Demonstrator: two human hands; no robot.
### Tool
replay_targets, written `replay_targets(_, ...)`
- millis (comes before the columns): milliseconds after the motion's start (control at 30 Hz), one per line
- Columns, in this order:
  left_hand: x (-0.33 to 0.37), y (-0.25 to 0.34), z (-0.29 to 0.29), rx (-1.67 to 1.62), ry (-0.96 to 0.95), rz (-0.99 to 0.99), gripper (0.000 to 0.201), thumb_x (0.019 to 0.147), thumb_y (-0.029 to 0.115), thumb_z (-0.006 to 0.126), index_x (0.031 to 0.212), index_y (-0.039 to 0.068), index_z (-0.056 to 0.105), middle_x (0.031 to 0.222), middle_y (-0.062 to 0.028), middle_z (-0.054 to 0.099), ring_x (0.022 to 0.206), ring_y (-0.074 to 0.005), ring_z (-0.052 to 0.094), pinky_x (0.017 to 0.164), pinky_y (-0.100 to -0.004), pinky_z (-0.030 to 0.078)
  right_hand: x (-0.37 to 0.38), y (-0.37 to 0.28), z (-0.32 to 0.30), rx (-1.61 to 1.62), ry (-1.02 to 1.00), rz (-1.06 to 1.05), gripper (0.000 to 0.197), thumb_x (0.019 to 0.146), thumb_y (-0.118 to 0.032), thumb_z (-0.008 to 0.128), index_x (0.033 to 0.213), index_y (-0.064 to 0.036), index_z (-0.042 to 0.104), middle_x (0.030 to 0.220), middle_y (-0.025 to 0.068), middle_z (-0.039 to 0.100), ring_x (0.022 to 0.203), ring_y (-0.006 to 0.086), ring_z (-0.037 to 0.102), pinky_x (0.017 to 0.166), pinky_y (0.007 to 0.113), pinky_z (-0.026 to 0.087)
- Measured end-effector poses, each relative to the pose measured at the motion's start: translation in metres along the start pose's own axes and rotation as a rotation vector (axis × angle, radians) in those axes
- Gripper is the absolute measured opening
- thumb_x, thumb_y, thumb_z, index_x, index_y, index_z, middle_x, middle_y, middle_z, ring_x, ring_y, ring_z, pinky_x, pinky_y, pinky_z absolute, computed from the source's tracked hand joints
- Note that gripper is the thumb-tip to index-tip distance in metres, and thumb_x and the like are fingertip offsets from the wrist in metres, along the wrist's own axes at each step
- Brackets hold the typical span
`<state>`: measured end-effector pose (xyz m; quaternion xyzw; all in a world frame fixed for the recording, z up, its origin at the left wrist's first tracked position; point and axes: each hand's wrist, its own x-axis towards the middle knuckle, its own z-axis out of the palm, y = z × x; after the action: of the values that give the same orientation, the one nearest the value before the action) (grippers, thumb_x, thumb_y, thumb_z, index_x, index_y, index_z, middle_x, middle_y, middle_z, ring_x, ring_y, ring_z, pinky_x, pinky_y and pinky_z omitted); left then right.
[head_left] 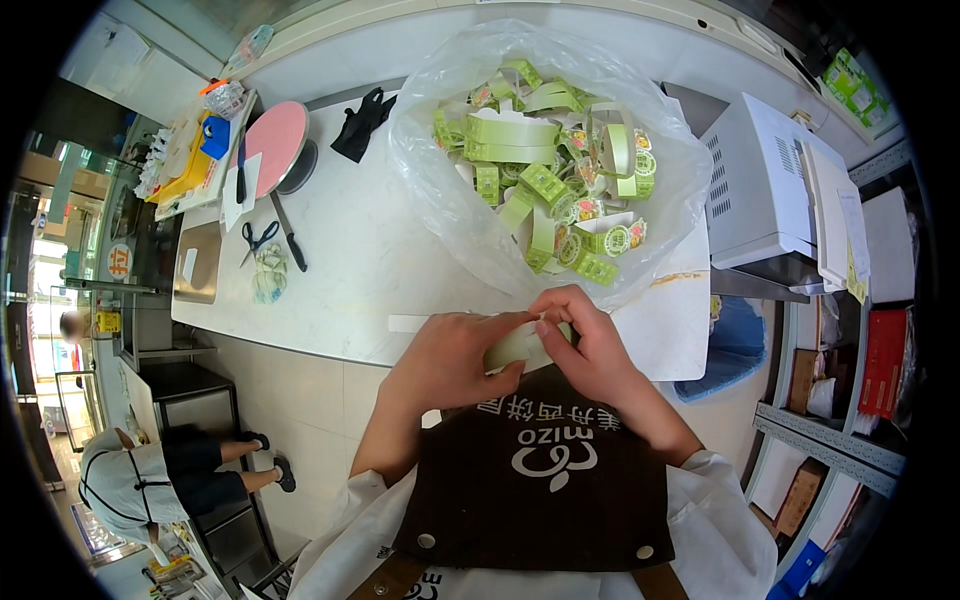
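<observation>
My left hand [455, 355] and my right hand [585, 345] meet at the near edge of the white counter [350, 260]. Together they pinch a pale green paper strip [515, 348], fingers closed on it from both sides. Just beyond my hands stands a large clear plastic bag [440, 190] holding several green and white paper strips and round stickers [560, 180]. A white strip [405, 323] lies on the counter to the left of my left hand. My brown apron [540, 490] fills the lower middle.
On the counter's left are scissors [258, 238], a black-handled knife [290, 235], a pink turntable [275, 145], black gloves [362, 122] and a tray of small items [190, 150]. A white appliance [770, 190] stands right. Another person [160, 475] crouches lower left.
</observation>
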<state>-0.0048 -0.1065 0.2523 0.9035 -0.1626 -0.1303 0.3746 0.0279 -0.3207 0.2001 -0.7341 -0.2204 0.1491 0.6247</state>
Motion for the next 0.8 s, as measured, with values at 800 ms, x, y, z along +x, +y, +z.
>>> replay_targets(800,0.001,-0.003,0.011,-0.024,0.091,-0.049,0.060,0.080,0.038,0.084,0.129,0.011,0.062,0.092,-0.0159,0.072,0.085,-0.0372,0.070,0.078,-0.0444,0.055,-0.001,0.010,0.003,0.033,0.100,0.011,0.015,0.102,-0.007,0.061,0.116,-0.0054,0.057,0.081,0.0038,0.061,0.072,0.0112,0.055,0.063,0.027,0.043)
